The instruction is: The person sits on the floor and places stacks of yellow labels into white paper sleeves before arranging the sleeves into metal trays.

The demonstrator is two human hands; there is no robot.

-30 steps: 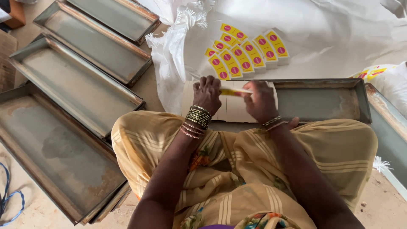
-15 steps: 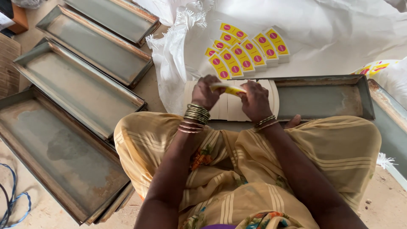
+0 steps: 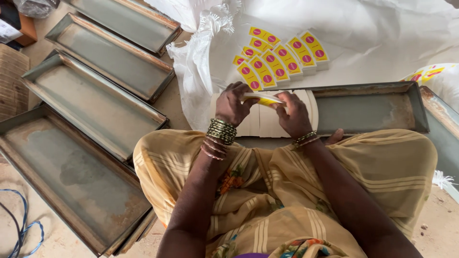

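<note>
I sit cross-legged in a yellow striped garment. My left hand (image 3: 233,103) and my right hand (image 3: 292,113) together pinch a small curved paper label (image 3: 262,98), white with a yellow face, above white curved label pieces (image 3: 260,122) laid in the left end of a grey metal tray (image 3: 373,112). Bangles circle both wrists. Beyond my hands, stacks of yellow labels with red dots (image 3: 279,58) are fanned out on a white woven sack (image 3: 363,38).
Several empty grey metal trays (image 3: 95,102) with rusty rims lie side by side on the floor to my left. Another tray edge (image 3: 442,124) shows at the right. A blue cord (image 3: 21,234) lies at the bottom left. More yellow labels (image 3: 428,74) sit at the far right.
Both hands have kept working the label between the fingers, shifting slightly toward me over the tray. The trays and stacks have not moved.
</note>
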